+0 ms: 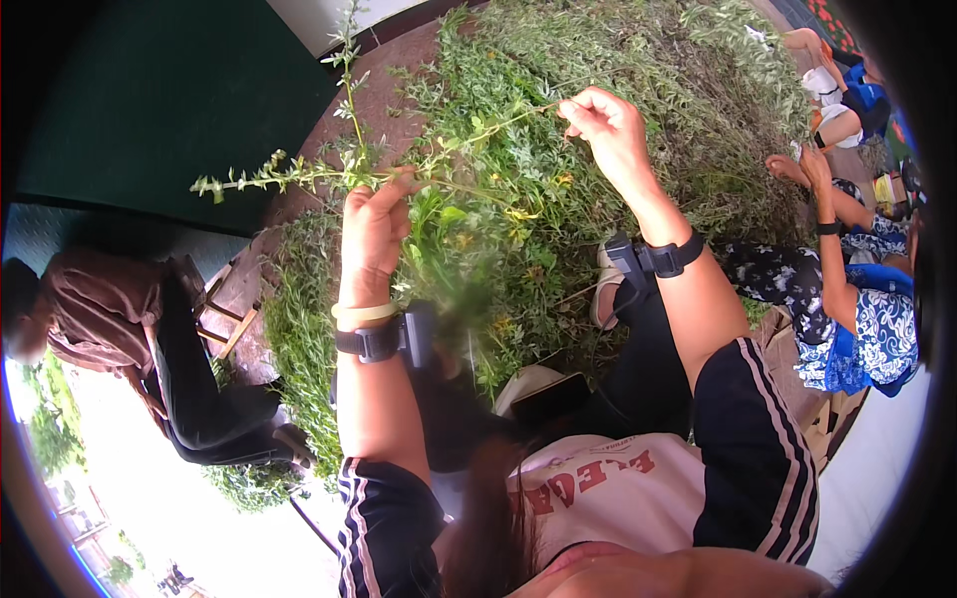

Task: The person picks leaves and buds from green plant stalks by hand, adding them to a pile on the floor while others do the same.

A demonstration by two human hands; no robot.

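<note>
My left hand (377,217) is raised at the centre left, its thumb and fingers pinching a leafy green plant stem (299,176). Side shoots spread from it, one pointing to the top of the picture and another to the left. At the upper right of centre, my right hand (617,134) pinches the thin brownish end of a leafy shoot (471,138), which runs across towards my left hand. Beneath both hands lies a large heap of cut green plants (546,194), with some yellowed leaves. A blurred green bunch hangs close to the camera by my left forearm.
A seated person in a brown top (105,306) is at the left, near a wooden stool (228,321). Several people sit along the heap's right side, one in a blue-and-white patterned top (886,329). A dark phone (549,400) rests at my lap. A dark green panel (172,97) stands upper left.
</note>
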